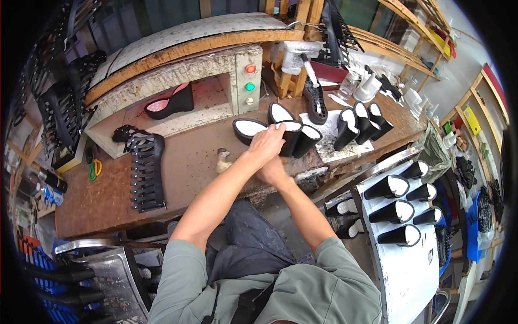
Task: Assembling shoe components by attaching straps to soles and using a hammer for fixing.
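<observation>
wedge heels (290, 142), black with white tops, stand in a close group of four just above the middle of the frame, under the person's hands. they sit on a long brown workbench (183, 191) that runs from the left side across to the upper right. on its far side, upper left of centre, is a cream box (186, 70) with an open front, and inside lies a black wedge sole (175, 101) with a pink lining. at the lower right a white board (411, 275) carries six more black heels (396, 211) with white tops. at the lower left is a metal tray (110, 270) with black pieces beside it. a black strappy shoe upper (156, 167) lies on the bench, left of centre. right of the group, three heels (364, 128) stand at a white sheet (328, 147).

the left hand (266, 144) reaches over the group, fingers close together and touching the rim of a heel; i cannot tell whether it grips. the right hand (274, 171) is just below it, blurred and partly covered by it, so i cannot tell how its fingers stand.

scissors (95, 169) with green and orange handles lie at the left. smallest are a red button (250, 69) and a green button (250, 86) on the box.
</observation>
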The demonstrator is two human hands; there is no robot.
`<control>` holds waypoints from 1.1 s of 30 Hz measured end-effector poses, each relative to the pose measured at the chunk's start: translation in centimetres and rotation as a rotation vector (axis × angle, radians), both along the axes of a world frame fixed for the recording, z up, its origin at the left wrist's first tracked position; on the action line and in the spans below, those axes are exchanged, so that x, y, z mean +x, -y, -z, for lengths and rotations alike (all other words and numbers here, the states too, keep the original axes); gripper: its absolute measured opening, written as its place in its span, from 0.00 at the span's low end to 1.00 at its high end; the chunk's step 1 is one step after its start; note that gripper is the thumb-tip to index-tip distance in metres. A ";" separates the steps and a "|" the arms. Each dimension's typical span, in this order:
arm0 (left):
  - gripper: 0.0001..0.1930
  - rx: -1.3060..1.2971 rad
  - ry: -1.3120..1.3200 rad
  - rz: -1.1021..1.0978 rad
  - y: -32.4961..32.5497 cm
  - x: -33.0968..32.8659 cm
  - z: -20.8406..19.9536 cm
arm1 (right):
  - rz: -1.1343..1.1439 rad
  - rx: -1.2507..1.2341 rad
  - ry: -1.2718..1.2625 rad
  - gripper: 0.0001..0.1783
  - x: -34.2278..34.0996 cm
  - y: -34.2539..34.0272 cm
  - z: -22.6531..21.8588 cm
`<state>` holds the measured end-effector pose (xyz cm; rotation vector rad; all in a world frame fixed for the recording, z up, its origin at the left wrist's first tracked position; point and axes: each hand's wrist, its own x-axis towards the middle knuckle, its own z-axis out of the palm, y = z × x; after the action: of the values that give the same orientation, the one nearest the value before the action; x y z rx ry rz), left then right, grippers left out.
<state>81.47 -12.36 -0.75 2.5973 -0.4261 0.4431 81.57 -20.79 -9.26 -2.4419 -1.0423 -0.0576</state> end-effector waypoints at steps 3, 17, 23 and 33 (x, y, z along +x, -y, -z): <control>0.19 -0.110 -0.083 0.057 -1.0 0.3 -0.1 | -0.093 0.260 -0.046 0.18 -4.1 -2.6 -1.0; 0.18 -0.118 0.276 -0.278 -7.6 -13.5 7.1 | 0.575 0.681 0.483 0.18 20.6 9.7 -33.4; 0.18 -0.132 0.276 -0.526 -11.6 -18.5 12.2 | 0.677 0.359 0.296 0.50 32.3 10.0 -34.6; 0.19 -0.050 0.272 -0.568 -10.6 -16.7 12.3 | 0.782 0.499 0.259 0.38 36.6 9.2 -32.5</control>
<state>64.81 -1.78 -13.03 2.5862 0.2530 0.9868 118.16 -29.96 23.21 -2.2395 -0.0692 -0.7995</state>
